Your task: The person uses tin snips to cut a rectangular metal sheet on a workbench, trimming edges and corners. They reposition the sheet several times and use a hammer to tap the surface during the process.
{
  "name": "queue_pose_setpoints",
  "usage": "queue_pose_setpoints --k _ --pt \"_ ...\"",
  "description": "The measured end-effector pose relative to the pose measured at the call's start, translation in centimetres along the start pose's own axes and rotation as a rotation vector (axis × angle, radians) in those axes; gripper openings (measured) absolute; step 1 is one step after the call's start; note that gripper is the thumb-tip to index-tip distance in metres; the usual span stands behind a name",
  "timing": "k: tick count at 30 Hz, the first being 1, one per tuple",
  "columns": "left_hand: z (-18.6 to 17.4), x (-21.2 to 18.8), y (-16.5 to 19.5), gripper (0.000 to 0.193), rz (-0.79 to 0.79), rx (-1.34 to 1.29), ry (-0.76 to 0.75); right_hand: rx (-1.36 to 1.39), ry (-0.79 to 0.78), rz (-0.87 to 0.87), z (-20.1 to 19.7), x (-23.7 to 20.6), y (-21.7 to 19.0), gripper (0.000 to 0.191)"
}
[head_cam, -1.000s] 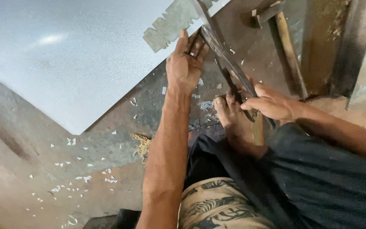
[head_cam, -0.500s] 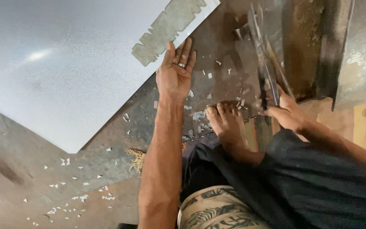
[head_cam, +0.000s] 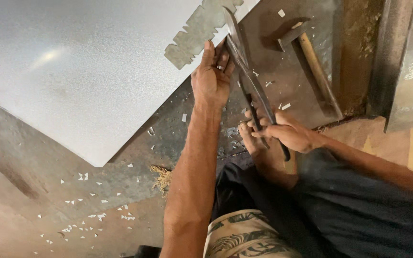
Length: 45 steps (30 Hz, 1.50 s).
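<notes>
Shears (head_cam: 244,71) run upper-centre to lower-right of frame, right hand (head_cam: 288,136) gripping handles, left hand (head_cam: 211,79) nearer, pressing the notched strip (head_cam: 194,33) of metal sheet (head_cam: 72,71) just left of blades.

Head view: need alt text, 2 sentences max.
Seen from above, a person's right hand grips long dark metal shears whose blades meet the notched edge of a large grey metal sheet, while the left hand presses on that edge. A wooden-handled hammer and small metal offcuts lie on the worn floor.
</notes>
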State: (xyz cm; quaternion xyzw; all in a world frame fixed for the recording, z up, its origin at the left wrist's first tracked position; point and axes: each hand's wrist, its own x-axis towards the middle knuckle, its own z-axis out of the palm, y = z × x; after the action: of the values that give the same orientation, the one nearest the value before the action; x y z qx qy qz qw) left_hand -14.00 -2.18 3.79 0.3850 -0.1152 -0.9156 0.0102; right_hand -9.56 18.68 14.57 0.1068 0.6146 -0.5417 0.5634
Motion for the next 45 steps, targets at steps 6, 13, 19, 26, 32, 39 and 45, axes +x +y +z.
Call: queue_pose_setpoints --k 6,13,19,26,32,39,45 --pt "0.8 -0.5 0.5 0.036 -0.025 0.018 0.075 0.06 -0.019 -0.067 1.0 2.8 0.4 0.043" --pt "1.7 0.1 0.6 0.032 -0.002 0.055 0.086 -0.037 0.134 -0.2 4.1 5.1 2.2 0.028" --pt "1.9 0.7 0.6 0.045 -0.051 0.028 -0.013 -0.058 0.185 -0.214 5.4 6.5 2.4 0.026" --pt "1.7 0.7 0.7 0.049 -0.057 0.031 -0.052 -0.284 0.267 -0.565 5.7 7.1 3.6 0.024" --pt "1.4 0.8 0.8 0.048 -0.097 0.017 -0.082 0.122 0.15 -0.258 5.7 6.2 1.9 0.065" --pt "1.0 1.0 0.4 0.033 -0.012 0.027 0.036 0.148 0.002 -0.239 3.4 4.9 0.2 0.061" --pt "2.1 0.3 0.9 0.037 -0.033 -0.004 0.029 0.233 -0.048 -0.271 3.2 6.0 1.1 0.045"
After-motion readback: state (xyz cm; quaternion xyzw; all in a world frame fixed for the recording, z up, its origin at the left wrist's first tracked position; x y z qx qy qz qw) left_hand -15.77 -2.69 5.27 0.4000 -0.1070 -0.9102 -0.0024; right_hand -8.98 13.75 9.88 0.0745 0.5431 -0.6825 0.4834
